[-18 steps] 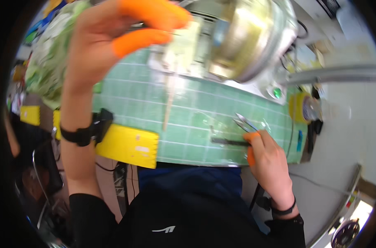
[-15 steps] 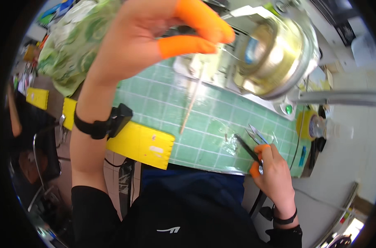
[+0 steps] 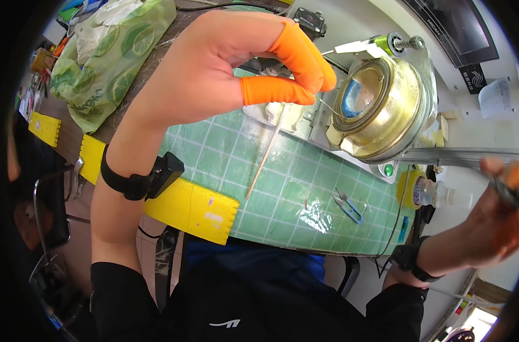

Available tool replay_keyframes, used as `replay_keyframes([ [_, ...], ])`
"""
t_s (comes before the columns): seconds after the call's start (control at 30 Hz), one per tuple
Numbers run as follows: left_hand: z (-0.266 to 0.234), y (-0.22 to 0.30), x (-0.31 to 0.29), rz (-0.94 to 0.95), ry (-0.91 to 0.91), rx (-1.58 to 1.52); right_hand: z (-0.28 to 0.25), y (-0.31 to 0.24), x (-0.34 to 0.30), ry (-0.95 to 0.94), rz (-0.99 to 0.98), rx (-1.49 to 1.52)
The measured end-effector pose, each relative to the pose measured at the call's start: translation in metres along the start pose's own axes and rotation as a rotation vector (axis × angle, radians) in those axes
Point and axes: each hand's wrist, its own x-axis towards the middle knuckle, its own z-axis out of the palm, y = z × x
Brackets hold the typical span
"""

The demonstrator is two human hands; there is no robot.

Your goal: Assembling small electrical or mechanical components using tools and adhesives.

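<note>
My left hand [image 3: 231, 71], with orange finger covers, is closed in a pinch left of the round brass housing [image 3: 387, 122]. A fine pale thread or wire [image 3: 328, 106] runs from those fingertips to the housing's front. Inside the housing's opening shows a blue patch [image 3: 350, 100]. My right hand [image 3: 490, 225], smeared by motion, is raised at the far right edge, closed round a dark slim tool [image 3: 510, 194] whose kind is too blurred to tell. Blue-handled thread snips [image 3: 348, 206] lie on the green gridded mat [image 3: 214, 154].
A thin wooden stick [image 3: 262, 162] rests on the mat beside crumpled clear film [image 3: 313, 216]. Yellow notched boards [image 3: 196, 211] line the near left edge. A metal bar [image 3: 459, 155] juts right. A yellow-labelled bottle [image 3: 422, 191] and a green plastic bag [image 3: 111, 62] flank the work area.
My right hand has swung up and right, away from the snips, taking the dark tool along. My left hand keeps its pinch on the thread. The whole view has shifted slightly.
</note>
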Motion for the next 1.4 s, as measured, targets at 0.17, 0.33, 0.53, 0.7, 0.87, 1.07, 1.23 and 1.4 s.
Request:
replay_keyframes([
  [0.17,0.002,-0.001,0.000,-0.002,0.021,-0.003,0.124,-0.009,0.090,1.416,0.435,-0.185],
  [0.33,0.001,-0.001,-0.005,-0.007,0.029,-0.014,0.122,0.011,0.113,1.155,0.353,-0.210],
  [0.53,-0.001,0.002,0.003,0.041,-0.012,0.066,0.128,0.020,0.118,1.150,0.367,-0.220],
  [0.7,0.000,0.003,0.002,0.034,0.001,0.052,0.128,0.018,0.118,1.130,0.397,-0.237],
  [0.87,-0.001,0.003,0.001,0.032,-0.008,0.049,0.130,0.024,0.119,1.131,0.356,-0.243],
  [1.07,0.000,0.001,-0.001,0.005,0.011,0.039,0.127,0.023,0.124,1.108,0.354,-0.315],
  [1.23,0.001,0.005,-0.007,-0.025,0.031,0.048,0.125,0.011,0.123,1.104,0.483,-0.295],
  [1.4,0.005,0.004,0.004,-0.015,0.002,0.004,0.121,-0.044,0.073,1.347,0.441,0.099],
])
